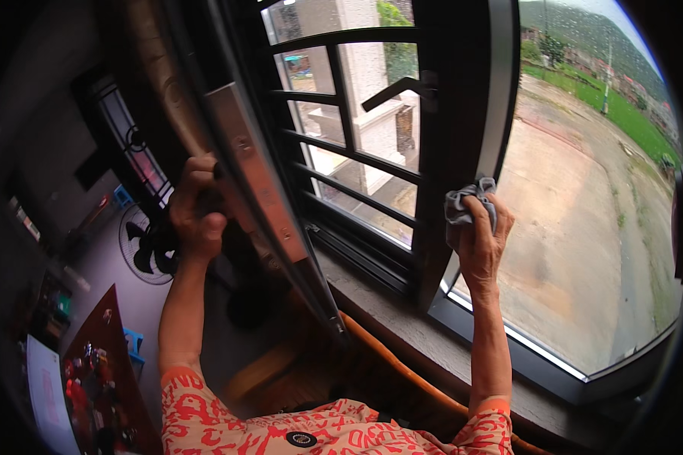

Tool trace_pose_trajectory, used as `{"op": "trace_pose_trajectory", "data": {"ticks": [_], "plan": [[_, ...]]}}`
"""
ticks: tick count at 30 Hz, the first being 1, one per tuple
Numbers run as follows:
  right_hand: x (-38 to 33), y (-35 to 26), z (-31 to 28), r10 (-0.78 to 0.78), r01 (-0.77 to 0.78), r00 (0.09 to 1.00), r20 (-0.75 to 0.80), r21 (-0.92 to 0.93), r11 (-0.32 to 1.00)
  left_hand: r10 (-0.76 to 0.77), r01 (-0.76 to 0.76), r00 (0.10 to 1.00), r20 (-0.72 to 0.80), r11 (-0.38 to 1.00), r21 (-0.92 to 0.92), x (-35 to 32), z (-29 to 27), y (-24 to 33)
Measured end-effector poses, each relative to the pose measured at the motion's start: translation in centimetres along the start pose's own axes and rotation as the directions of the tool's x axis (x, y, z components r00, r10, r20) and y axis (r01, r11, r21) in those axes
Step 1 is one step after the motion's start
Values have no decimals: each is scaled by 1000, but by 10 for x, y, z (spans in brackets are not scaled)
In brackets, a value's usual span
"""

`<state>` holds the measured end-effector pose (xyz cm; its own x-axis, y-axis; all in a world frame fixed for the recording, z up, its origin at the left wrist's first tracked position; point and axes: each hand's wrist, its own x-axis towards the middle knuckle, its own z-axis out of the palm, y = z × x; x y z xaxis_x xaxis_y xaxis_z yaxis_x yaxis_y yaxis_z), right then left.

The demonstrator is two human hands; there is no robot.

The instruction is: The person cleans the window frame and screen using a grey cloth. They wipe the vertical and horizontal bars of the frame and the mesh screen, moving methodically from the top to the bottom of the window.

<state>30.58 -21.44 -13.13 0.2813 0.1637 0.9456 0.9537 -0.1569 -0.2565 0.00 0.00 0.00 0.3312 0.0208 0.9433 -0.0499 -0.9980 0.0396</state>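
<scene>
My right hand [482,241] is closed on a crumpled grey cloth [461,211] and presses it to the dark window frame, at the edge of the wet, drop-flecked pane. My left hand [196,208] curls its fingers round the inner side of an opened dark window sash [258,171]. The sash's narrow edge faces me and carries a metal lock plate. Exactly which part the left fingers hold is hidden behind the sash. Between my hands stands a window with black bars [349,155] and a black handle [395,95].
Below the window runs a grey sill [372,303], with a curved orange-brown wooden rail [402,360] close to my body. To the left are a standing fan [140,243], a dark red table [102,364] with several things on it, and blue stools. Outside lie paved ground and a green field.
</scene>
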Motion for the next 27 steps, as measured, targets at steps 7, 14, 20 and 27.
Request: {"op": "trace_pose_trajectory", "data": {"ticks": [7,14,20,27], "plan": [[-10,-87,10,75,-109,993,87,510,853,-103,190,950,-294,939,287,-60,-53,-10],[-16,-233,60,-212,175,974,-78,855,487,-721,500,676,-153,602,-622,-54,-37,38],[-24,-271,86,-157,183,979,-128,894,408,-760,556,597,-257,622,-551,-82,-44,27],[-34,-322,117,-295,335,931,-214,820,464,-846,396,527,-77,325,-859,-105,-78,19]]}}
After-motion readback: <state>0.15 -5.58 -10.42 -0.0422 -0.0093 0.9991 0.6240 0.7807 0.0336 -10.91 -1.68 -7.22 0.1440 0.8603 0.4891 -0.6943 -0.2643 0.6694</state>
